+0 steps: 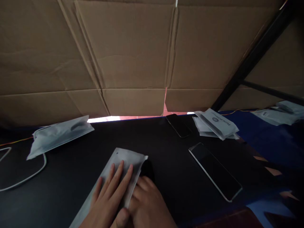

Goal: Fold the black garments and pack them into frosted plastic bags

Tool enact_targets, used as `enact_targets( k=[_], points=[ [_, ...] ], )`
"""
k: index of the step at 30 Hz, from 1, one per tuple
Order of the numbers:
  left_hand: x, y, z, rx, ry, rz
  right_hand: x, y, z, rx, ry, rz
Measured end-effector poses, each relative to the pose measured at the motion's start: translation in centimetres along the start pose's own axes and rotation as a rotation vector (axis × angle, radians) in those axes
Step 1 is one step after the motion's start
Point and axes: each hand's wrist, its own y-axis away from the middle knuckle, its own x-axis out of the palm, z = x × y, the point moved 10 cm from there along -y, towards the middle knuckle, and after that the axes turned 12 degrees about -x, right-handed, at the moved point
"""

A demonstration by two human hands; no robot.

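Observation:
My left hand (108, 198) lies flat, fingers spread, on a white plastic sleeve (125, 160) on the black table near the front edge. My right hand (148, 204) sits beside it at the sleeve's right edge, fingers curled on a dark object (147, 169) that sticks partly out of the sleeve's open side. Most of the dark object is hidden by the sleeve and my fingers.
A dark phone (215, 171) lies face up to the right, and another (178, 125) sits further back. White sleeves are stacked at back right (217, 125), far right (276, 115) and left (59, 134). A white cable (28, 177) loops at left. A cardboard wall (133, 57) stands behind.

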Motion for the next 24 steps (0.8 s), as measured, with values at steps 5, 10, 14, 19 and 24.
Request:
enact_targets(
  k=[5,10,14,19,24],
  points=[
    [-1.7,-1.2,-0.7,0.031,0.003,0.047,1.2,0.0,2.2,-0.207,-0.182,0.159],
    [0.4,-0.5,-0.9,0.063,0.100,0.079,2.3,0.3,0.8,-0.055,-0.105,0.107],
    [2.1,0.1,-1.7,0.081,0.090,0.024,4.1,0.5,-0.1,0.185,0.028,0.049],
    [0.1,0.5,-0.3,0.052,0.062,0.021,3.5,0.6,0.8,0.129,0.034,0.041],
    [-2.1,0.0,2.9,-0.006,-0.020,-0.028,-1.0,3.3,0.8,-0.084,0.076,0.015]
  ],
)
